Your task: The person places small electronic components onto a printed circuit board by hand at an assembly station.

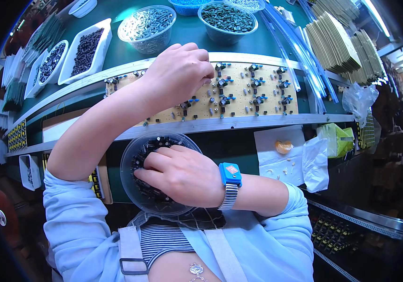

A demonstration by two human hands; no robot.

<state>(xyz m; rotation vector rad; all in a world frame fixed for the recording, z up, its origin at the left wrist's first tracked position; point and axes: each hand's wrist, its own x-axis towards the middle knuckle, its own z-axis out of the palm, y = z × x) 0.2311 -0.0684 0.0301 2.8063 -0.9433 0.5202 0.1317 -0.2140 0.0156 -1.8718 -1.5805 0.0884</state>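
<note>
My left hand (178, 70) is raised over a tan circuit board panel (236, 101) set with rows of black cylindrical capacitors and small blue and grey parts. Its fingertips are pinched together at the board; what they grip is too small to make out. My right hand (185, 174) dips into a clear round plastic bowl (127, 185) in front of my chest. Small black capacitors (166, 141) fill the bowl. The fingers are curled among them, with the tips partly hidden, so what they hold is unclear. A blue wrist strap (230, 175) with a metal band circles my right wrist.
A metal rail (239, 123) borders the panel. Behind stand a bowl of silvery parts (146, 26), a bowl of dark green parts (227, 19) and a white tray of dark parts (86, 54). Clear tubes (300, 51) and stacked boards (330, 42) lie right; peeled fruit (283, 147) sits on paper.
</note>
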